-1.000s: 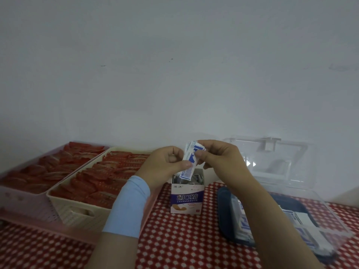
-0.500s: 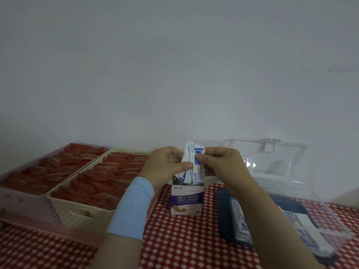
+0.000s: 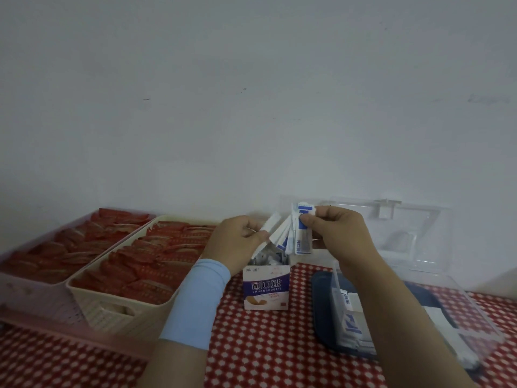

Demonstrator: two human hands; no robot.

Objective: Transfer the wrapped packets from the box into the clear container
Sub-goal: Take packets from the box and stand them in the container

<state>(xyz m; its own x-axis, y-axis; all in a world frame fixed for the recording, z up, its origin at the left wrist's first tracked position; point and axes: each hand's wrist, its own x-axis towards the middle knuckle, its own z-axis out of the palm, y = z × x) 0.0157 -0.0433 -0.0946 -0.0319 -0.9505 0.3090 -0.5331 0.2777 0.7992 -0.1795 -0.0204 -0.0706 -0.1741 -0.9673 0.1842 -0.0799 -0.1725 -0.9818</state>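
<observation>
A small white and purple box (image 3: pixel 265 288) stands open on the checked tablecloth, with more packets showing in its top. Just above it both hands hold a fanned bunch of white and blue wrapped packets (image 3: pixel 299 233). My right hand (image 3: pixel 340 233) pinches the upper right packets. My left hand (image 3: pixel 235 242) pinches the bunch's left edge. The clear container (image 3: pixel 472 312) lies at the right with its lid raised, and several packets (image 3: pixel 349 317) lie inside it, partly hidden by my right forearm.
Two baskets stand at the left, a cream one (image 3: pixel 117 306) and a pink one (image 3: pixel 30 292), both filled with red wrapped items. A dark blue tray (image 3: pixel 321 312) lies under the clear container. A white wall (image 3: pixel 251 107) rises behind.
The packet bunch has risen farther above the box and spread into a fan. My right hand has shifted a little to the right with it.
</observation>
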